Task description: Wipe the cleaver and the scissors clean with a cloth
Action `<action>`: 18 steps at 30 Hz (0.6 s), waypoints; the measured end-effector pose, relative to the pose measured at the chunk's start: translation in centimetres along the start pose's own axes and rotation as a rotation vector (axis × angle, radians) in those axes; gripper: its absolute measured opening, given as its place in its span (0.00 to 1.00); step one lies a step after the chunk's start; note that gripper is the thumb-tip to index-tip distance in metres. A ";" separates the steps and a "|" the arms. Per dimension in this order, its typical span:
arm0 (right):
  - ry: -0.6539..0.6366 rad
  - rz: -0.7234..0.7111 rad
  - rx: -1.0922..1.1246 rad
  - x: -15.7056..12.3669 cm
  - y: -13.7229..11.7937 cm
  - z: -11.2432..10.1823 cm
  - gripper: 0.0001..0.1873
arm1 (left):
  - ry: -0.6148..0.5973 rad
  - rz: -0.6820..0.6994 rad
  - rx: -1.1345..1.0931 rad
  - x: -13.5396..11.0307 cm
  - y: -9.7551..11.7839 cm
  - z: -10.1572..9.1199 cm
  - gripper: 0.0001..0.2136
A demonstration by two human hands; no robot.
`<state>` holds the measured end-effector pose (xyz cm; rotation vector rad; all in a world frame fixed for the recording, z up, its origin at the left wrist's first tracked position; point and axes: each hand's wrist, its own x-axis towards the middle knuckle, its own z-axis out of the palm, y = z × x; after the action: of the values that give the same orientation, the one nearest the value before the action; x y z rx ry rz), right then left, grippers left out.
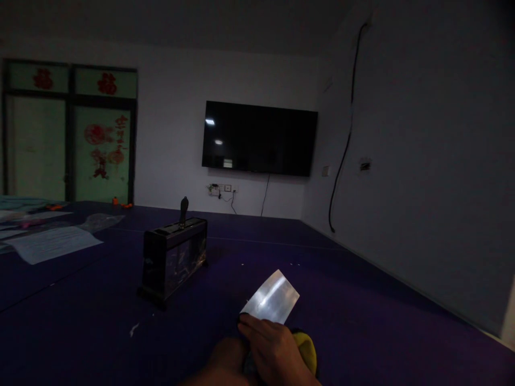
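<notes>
Silver metal gleams on the blade (271,297) at the lower centre of the frame, with the right hand's (277,347) grip seemingly clamped at its near end. The left hand (228,355) is partly hidden, so I cannot tell its grip. In such dim light, slow movements and fingertips kept off the edges would serve best, near the yellow object (306,349) too.

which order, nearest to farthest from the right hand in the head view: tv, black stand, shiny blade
1. Shiny blade: right at the right hand, its near end behind the fingers.
2. Black stand: on the purple surface, ahead and left.
3. TV: on the far wall.
</notes>
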<state>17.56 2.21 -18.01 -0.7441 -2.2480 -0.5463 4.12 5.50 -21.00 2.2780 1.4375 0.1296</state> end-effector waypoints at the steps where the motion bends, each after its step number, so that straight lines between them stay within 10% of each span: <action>1: 0.004 0.002 0.007 0.0 0.0 0.0 0.21 | 0.005 0.011 0.001 0.1 0.0 0.1 0.16; 18: 0.032 0.138 -0.030 -0.6 0.9 0.3 0.21 | 0.029 0.099 -0.052 -1.8 0.4 -0.9 0.14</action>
<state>18.32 2.86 -18.50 -0.8918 -2.1445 -0.5230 3.37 4.03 -19.69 2.3141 1.3199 0.2279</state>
